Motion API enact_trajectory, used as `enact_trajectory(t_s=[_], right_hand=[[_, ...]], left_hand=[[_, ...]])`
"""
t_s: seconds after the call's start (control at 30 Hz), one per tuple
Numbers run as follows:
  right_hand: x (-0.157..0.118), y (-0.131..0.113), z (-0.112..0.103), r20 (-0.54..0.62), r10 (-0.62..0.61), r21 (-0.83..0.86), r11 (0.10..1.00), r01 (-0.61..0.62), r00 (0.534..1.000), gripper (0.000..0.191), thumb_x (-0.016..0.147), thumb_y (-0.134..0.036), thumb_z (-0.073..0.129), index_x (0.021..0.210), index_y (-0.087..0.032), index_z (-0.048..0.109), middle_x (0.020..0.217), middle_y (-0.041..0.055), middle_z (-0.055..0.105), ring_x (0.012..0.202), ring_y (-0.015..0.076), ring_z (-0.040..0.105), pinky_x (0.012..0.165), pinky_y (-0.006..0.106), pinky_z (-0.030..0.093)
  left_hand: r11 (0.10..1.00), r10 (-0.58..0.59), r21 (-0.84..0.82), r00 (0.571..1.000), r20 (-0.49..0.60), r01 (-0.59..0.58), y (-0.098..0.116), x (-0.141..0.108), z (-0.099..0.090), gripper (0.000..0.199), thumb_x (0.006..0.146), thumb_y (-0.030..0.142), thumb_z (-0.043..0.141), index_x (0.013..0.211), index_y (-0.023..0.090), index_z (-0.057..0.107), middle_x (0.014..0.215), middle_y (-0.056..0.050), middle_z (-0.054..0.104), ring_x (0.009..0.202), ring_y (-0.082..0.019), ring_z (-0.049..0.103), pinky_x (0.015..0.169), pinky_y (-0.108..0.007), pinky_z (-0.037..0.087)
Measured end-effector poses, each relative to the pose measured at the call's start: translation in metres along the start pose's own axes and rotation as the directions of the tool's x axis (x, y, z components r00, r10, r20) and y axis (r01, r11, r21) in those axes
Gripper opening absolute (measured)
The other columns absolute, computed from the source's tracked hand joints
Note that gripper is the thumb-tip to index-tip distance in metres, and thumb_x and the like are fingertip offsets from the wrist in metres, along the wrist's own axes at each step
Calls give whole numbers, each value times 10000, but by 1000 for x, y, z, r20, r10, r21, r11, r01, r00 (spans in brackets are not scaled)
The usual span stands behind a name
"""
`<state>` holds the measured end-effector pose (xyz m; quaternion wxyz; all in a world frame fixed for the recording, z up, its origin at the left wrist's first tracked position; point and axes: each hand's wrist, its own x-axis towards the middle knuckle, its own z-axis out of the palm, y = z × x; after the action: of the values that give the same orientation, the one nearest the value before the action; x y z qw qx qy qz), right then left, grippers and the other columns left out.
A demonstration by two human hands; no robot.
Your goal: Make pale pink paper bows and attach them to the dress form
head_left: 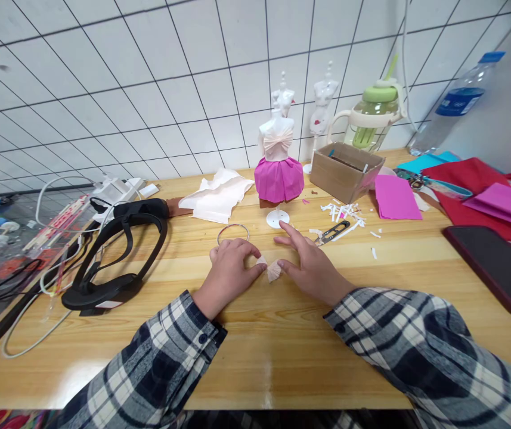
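Observation:
A small pleated pale-pink paper bow is low over the wooden table, between my hands. My left hand pinches its left end between thumb and fingers. At its right edge is the thumb of my right hand; the other fingers are stretched out and apart from the thumb. Behind them stands a small white mannequin in a magenta pleated paper skirt, with a similar pale bow across its chest. A metal ring lies just beyond my left hand, and black thread snips lie beyond my right.
Pale crumpled paper and a black head strap lie left. Rightward are white paper scraps, a cardboard box, magenta paper, a phone, a green-lidded jug and a water bottle.

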<state>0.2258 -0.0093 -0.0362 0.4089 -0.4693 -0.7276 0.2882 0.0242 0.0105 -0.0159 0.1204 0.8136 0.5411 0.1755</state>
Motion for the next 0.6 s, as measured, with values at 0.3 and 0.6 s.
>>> enact_trajectory(t_s=[0.3, 0.6], right_hand=[[2, -6, -4, -39, 52, 25, 998, -51, 998, 785, 783, -153, 608, 1481, -251, 264, 915, 5, 691, 868, 183, 615, 871, 363, 468], [-4, -21, -12, -223, -240, -141, 967, 212, 945, 673, 779, -45, 516, 1390, -286, 374, 903, -10, 674, 771, 175, 571, 780, 344, 483]], left_hand=[[948, 65, -307, 995, -79, -86, 9, 0, -7, 140, 817, 337, 662, 798, 200, 639, 842, -37, 685, 863, -209, 597, 826, -358, 429], [448, -42, -793, 896, 442, 413, 10, -4, -10, 636, 882, 687, 332, 881, 135, 647, 688, -56, 620, 465, -87, 436, 392, -210, 256]])
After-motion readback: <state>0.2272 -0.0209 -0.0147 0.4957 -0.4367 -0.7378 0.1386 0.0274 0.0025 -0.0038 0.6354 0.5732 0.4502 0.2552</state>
